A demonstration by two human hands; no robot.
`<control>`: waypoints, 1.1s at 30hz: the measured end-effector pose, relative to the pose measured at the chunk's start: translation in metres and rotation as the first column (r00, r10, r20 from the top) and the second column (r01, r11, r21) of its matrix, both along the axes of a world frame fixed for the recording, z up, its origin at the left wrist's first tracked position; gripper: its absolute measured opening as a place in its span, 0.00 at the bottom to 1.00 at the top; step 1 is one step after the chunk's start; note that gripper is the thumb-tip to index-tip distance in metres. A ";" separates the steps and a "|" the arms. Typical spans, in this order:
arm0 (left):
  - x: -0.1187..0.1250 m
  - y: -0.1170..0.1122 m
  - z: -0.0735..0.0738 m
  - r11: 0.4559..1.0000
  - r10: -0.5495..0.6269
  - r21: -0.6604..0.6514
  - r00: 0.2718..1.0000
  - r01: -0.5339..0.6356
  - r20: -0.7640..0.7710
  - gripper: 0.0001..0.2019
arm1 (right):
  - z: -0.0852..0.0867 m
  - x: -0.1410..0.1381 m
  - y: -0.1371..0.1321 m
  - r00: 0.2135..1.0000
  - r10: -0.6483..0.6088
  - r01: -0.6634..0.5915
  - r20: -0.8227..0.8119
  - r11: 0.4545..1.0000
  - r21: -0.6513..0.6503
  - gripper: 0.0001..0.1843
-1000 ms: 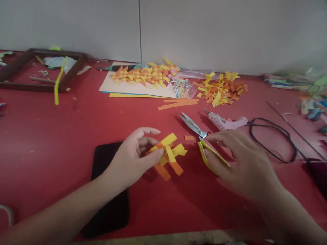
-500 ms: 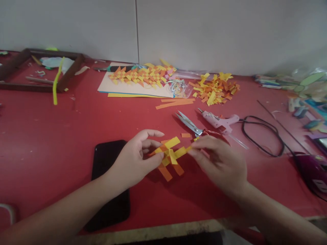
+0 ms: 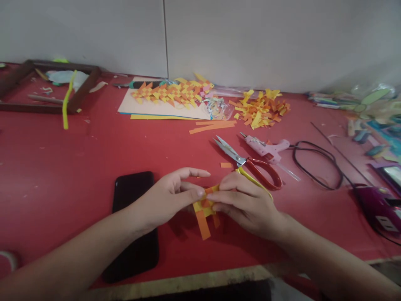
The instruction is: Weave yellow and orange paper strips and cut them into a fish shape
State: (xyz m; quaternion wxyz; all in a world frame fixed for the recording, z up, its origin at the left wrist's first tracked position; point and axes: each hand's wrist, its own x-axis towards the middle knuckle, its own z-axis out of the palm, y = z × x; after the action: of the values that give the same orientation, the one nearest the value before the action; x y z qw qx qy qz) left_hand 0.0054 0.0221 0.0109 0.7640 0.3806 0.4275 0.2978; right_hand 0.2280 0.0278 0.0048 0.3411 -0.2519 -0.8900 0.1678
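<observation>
A small woven piece of orange and yellow paper strips point(image 3: 203, 209) is held between my two hands over the red table. My left hand point(image 3: 175, 190) pinches its left side between thumb and fingers, with the index finger stretched out above. From the right, my right hand point(image 3: 247, 200) grips the upper right part, its fingertips close to my left thumb. One orange strip hangs down toward me, and some strip ends are hidden by the fingers. Just beyond my right hand lie scissors point(image 3: 241, 161) with red and yellow handles. A short orange paper piece point(image 3: 225, 165) rests beside them.
A black phone point(image 3: 133, 251) lies under my left forearm. Behind are a pink glue gun point(image 3: 267, 148) with its cord, a heap of folded paper pieces point(image 3: 263, 110), a woven paper band point(image 3: 169, 93) on paper sheets, and a brown frame point(image 3: 75, 100). A purple device point(image 3: 376, 207) stands right.
My right hand has moved left from a yellow strip's end onto the woven piece, which is now tilted. The scissors' handles have come into view. The whole view has shifted slightly.
</observation>
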 end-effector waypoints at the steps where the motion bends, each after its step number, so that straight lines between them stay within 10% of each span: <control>1: 0.000 0.000 0.001 1.000 0.005 -0.022 1.000 -0.004 0.022 0.17 | 0.000 0.000 0.000 1.000 -0.003 0.003 -0.006 1.000 0.001 0.07; 11: -0.002 0.003 0.003 1.000 -0.015 -0.024 0.998 0.016 0.058 0.22 | 0.006 0.007 0.004 0.996 -0.064 0.052 0.066 0.984 0.169 0.09; 14: -0.006 0.010 0.005 0.979 0.201 0.053 0.979 -0.199 -0.042 0.17 | 0.005 0.013 0.011 0.958 -0.284 0.272 0.034 0.941 0.203 0.09; 19: -0.014 0.030 0.012 0.788 0.611 0.042 0.789 -0.614 0.066 0.10 | -0.005 0.018 0.028 0.839 -0.528 0.516 0.135 0.849 0.111 0.05; 33: -0.011 0.031 0.009 0.779 0.627 -0.073 0.774 -0.623 0.088 0.11 | -0.016 0.016 0.036 0.649 -0.573 0.509 0.501 0.816 0.273 0.11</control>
State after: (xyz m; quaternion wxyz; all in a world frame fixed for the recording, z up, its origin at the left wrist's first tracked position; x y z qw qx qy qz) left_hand -0.0052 0.0526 0.0201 0.6509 0.1854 0.4937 0.5460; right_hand 0.2438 0.0636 -0.0111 0.1112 -0.5248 -0.8408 -0.0718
